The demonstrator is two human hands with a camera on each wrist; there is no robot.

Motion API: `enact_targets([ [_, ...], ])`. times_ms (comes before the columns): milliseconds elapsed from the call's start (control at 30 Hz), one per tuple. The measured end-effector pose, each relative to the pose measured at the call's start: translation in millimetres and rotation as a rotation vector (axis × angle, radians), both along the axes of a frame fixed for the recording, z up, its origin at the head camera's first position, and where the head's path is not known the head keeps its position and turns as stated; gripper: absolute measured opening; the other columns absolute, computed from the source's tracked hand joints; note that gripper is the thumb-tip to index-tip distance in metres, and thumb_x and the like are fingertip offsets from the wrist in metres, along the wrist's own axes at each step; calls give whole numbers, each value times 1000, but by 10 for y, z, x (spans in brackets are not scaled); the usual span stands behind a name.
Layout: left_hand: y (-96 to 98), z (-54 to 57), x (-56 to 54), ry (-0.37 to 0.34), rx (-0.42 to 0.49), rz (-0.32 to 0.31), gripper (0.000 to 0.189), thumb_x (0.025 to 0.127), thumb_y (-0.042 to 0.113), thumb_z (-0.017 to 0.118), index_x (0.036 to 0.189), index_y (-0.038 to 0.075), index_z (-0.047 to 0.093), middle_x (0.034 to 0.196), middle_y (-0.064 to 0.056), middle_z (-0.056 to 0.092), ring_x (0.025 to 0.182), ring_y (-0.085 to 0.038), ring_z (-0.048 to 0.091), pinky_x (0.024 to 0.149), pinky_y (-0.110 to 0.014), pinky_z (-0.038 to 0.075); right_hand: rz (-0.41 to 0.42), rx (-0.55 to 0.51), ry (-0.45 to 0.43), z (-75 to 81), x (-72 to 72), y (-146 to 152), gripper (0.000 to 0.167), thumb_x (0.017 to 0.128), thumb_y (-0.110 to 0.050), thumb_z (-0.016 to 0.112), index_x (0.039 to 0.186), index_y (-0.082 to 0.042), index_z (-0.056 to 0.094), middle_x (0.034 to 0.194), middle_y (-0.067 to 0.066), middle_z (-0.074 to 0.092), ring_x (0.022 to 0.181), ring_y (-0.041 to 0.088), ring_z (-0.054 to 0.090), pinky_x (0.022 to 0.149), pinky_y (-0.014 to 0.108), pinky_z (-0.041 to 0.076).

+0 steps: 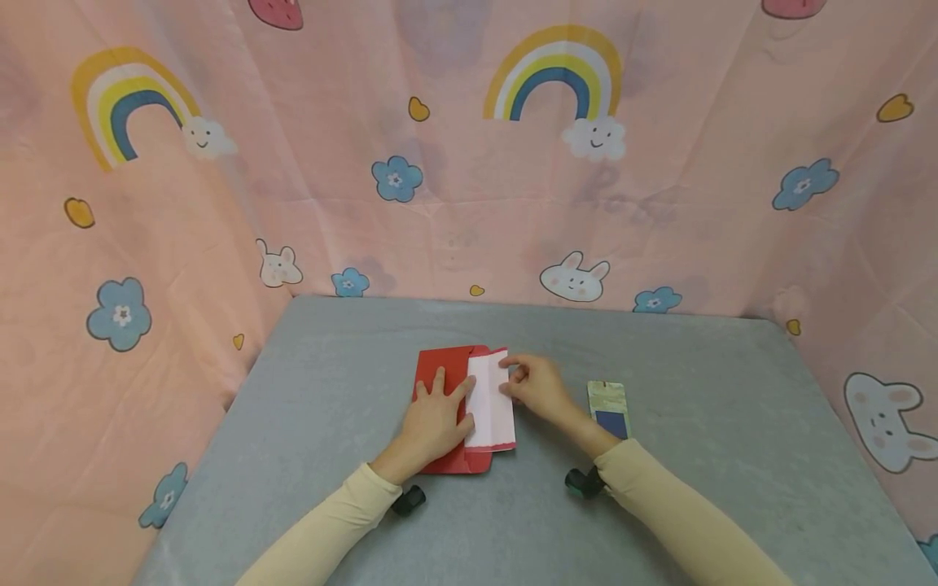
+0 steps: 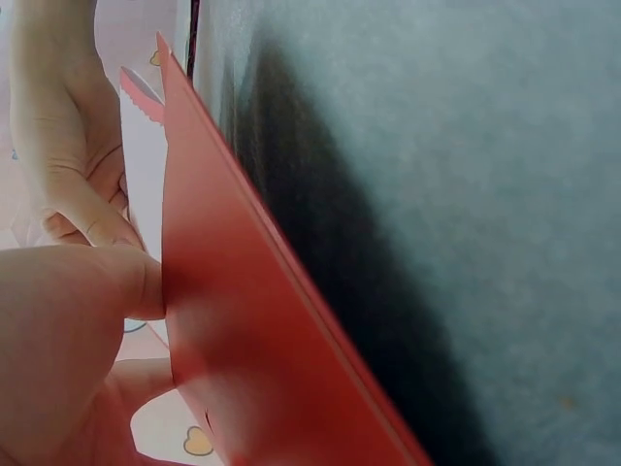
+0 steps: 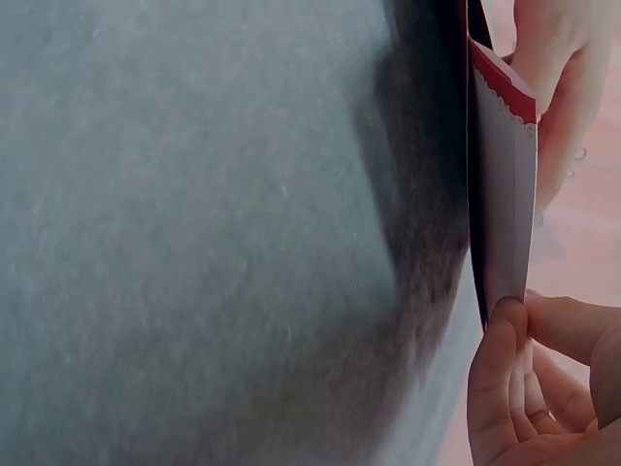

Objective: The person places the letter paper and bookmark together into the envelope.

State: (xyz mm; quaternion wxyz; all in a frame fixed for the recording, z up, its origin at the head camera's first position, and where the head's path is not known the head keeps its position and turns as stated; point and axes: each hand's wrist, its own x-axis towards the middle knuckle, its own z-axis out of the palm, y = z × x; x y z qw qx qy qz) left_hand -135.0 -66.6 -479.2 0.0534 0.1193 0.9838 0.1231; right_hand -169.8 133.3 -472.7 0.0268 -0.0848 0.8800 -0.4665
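Note:
A red paper envelope (image 1: 445, 359) lies on the table, its body also filling the middle of the left wrist view. Along its right side is a creased white paper strip (image 1: 501, 419) with red trim at both ends. My left hand (image 1: 432, 419) rests on the envelope with fingers spread, the forefinger and thumb reaching the strip's left edge. At the strip's right edge, my right hand (image 1: 541, 387) pinches the paper between thumb and fingers; the right wrist view shows this pinch on the white paper (image 3: 505, 204) up close.
A gold packet with a dark blue patch (image 1: 607, 399) lies right of the envelope, partly behind my right forearm. The grey table (image 1: 703, 391) runs back to a pink patterned curtain (image 1: 454, 236). Black wrist devices (image 1: 584, 482) sit by both cuffs.

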Motion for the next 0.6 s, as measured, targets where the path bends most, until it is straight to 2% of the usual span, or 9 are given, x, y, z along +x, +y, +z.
enact_targets([
  [167, -7, -8, -6, 13, 2, -7, 65, 88, 37, 65, 149, 29, 44, 155, -24, 39, 130, -57, 47, 84, -54, 58, -3, 9, -8, -35, -7, -42, 33, 82, -6, 75, 113, -1, 69, 64, 3, 59, 52, 10, 51, 49, 24, 43],
  [600, -22, -24, -9, 39, 1, -27, 63, 89, 37, 64, 149, 28, 45, 153, -26, 40, 127, -59, 49, 83, -55, 58, 7, 26, -17, -58, -19, -142, 32, 83, -7, 75, 115, -2, 69, 64, 4, 58, 54, 12, 50, 51, 23, 42],
])
